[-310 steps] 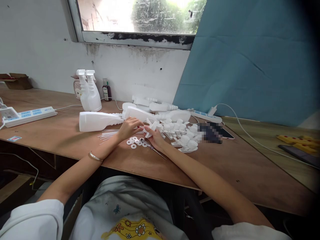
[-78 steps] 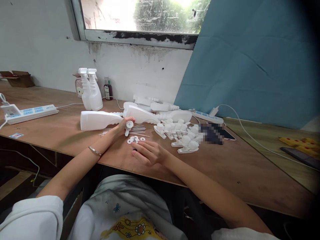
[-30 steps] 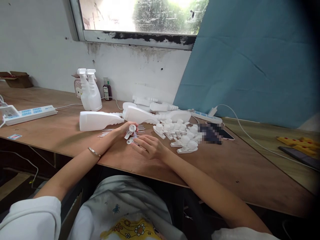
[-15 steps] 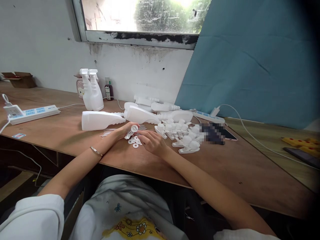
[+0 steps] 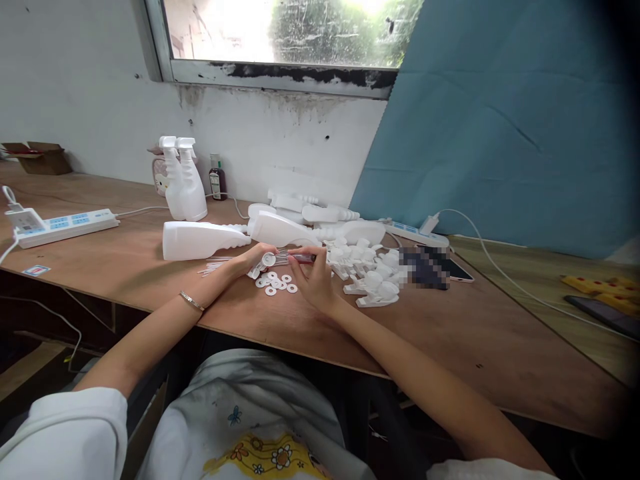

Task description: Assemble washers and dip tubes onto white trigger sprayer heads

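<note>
My left hand (image 5: 257, 257) is closed around a white spray trigger head (image 5: 269, 260), its round cap opening turned toward me. Just to its right, my right hand (image 5: 315, 280) pinches a slim tool with a dark reddish handle (image 5: 304, 258), whose thin end points left at the cap; its exact kind is unclear. Below the hands, several white ring washers (image 5: 273, 283) lie loose on the table. Thin clear tubes (image 5: 216, 265) lie beside and partly behind my left hand. More white trigger heads (image 5: 377, 283) are piled to the right of my right hand.
White bottles (image 5: 205, 241) lie behind my hands, and two assembled spray bottles (image 5: 185, 187) stand at the back left near a small dark bottle (image 5: 217, 181). Power strips (image 5: 70, 228) with cables sit on both sides. A phone (image 5: 457, 267) lies right of the trigger heads.
My right hand has lifted and turned, and the slim reddish tool now shows in its fingers. More washers are uncovered below. My left hand stays nearly in place with the trigger head.
</note>
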A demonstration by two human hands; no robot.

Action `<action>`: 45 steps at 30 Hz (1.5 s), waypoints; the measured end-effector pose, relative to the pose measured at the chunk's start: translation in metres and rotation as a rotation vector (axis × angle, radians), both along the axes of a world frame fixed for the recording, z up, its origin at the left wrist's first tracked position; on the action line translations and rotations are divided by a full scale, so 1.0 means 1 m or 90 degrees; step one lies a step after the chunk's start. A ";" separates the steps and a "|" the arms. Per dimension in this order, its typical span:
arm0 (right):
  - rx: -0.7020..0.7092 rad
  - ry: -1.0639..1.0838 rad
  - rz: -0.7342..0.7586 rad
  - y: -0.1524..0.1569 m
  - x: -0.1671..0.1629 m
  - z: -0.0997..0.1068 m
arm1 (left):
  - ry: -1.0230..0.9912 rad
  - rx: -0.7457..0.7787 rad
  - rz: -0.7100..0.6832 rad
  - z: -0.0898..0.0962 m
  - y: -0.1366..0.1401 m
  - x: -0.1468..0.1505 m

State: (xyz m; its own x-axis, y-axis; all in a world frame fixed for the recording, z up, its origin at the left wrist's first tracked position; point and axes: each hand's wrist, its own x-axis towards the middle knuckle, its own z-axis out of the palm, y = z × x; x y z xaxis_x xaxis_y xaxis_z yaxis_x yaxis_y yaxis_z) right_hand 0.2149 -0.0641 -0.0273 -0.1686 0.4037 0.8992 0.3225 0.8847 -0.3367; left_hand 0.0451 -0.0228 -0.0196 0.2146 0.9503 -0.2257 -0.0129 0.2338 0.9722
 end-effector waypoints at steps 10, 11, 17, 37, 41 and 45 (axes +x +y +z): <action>0.380 -0.223 -0.046 0.000 0.002 0.003 | 0.040 0.070 0.005 -0.001 0.003 0.001; 0.408 -0.239 -0.061 -0.001 0.001 0.003 | 0.042 0.074 0.009 -0.001 0.003 0.001; 0.392 -0.257 -0.097 -0.002 0.000 0.002 | 0.028 0.111 0.047 -0.001 0.007 0.000; -0.009 -0.015 -0.006 -0.004 0.000 0.000 | -0.033 0.119 0.076 0.003 0.003 -0.002; 0.059 -0.052 -0.003 -0.003 -0.003 -0.003 | -0.043 0.116 0.080 0.003 0.004 -0.001; 0.173 -0.134 0.001 0.000 -0.005 -0.007 | -0.044 0.113 0.077 0.003 0.004 0.000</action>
